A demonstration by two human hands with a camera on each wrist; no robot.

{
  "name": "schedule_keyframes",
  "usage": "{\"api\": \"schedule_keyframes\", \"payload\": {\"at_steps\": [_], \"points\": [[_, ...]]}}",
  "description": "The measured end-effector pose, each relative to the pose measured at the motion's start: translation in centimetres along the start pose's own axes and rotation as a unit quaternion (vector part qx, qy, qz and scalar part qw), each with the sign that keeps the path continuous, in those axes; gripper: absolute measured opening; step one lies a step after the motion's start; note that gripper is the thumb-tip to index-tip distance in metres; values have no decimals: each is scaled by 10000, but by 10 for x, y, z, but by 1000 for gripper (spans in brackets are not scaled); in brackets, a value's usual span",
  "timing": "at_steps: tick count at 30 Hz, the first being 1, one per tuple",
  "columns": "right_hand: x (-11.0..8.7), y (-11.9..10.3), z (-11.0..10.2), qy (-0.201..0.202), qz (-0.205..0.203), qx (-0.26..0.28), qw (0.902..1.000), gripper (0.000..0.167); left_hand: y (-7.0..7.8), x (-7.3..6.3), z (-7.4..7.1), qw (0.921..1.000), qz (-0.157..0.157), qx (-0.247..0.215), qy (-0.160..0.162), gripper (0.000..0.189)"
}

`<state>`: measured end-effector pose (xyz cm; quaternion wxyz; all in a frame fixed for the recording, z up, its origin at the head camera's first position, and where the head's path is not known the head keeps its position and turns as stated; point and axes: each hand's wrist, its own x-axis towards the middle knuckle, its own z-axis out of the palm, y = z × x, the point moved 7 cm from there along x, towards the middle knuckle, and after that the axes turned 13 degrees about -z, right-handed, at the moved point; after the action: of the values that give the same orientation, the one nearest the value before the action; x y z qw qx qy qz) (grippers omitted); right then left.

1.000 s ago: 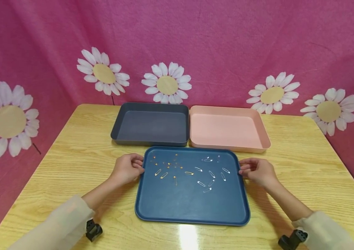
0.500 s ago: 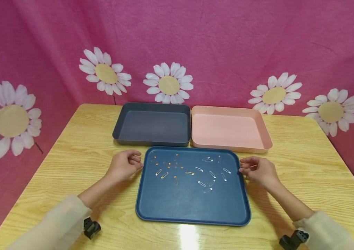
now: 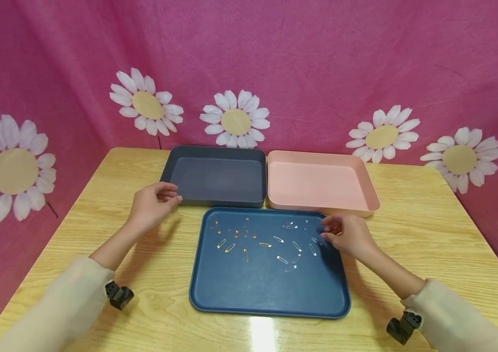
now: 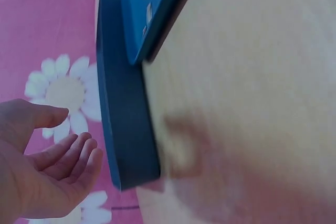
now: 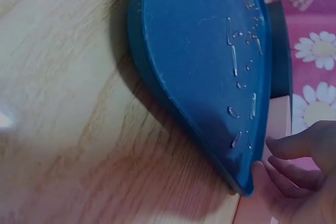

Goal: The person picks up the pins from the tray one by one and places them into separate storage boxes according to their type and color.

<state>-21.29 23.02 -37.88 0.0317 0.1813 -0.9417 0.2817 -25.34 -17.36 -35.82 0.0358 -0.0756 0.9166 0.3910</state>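
Two loose groups of safety pins lie on the blue tray (image 3: 249, 291), mostly between the hands: gold pins (image 3: 230, 248) toward the left hand (image 3: 151, 206), silver pins (image 3: 282, 259) toward the right hand (image 3: 349, 235). Some gold ones too small to make out. Pins look light, thin, hard, probably slidey on smooth plastic; likely best pinched by the cap or across the wire. Tray seems stiff and fairly light; raised rim on the short sides looks like the place to grip.

Right hand hovers over the tray's far right corner, fingers loosely bent, thumb apart, nothing visibly held; cannot tell if it touches the rim. Left hand, off the tray, is relaxed, nothing held, just beside the dark box (image 3: 220, 176). Pink box (image 3: 319, 182) beyond the right hand. Bench (image 3: 156, 318) under everything, flowered curtain (image 3: 301, 73) beyond.
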Motion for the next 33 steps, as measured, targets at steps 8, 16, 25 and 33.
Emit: {"api": "schedule_keyframes", "payload": {"at_steps": [8, 16, 25, 33], "points": [[8, -4, 16, -712, -257, -316, 9966, 16, -2, 36, -25, 9994, -261, -163, 164, 40], [10, -5, 18, -591, -466, -571, 9955, 13, -19, 70, -40, 9934, -1024, -458, 230, 42], [14, -4, 19, -688, -595, -1039, 9904, 12, -35, 91, -26, 9781, -1697, -1073, -542, 48], [17, -5, 20, -983, -472, -1025, 9887, 12, -45, 103, -18, 9719, -1885, -1066, -927, 49]]}}
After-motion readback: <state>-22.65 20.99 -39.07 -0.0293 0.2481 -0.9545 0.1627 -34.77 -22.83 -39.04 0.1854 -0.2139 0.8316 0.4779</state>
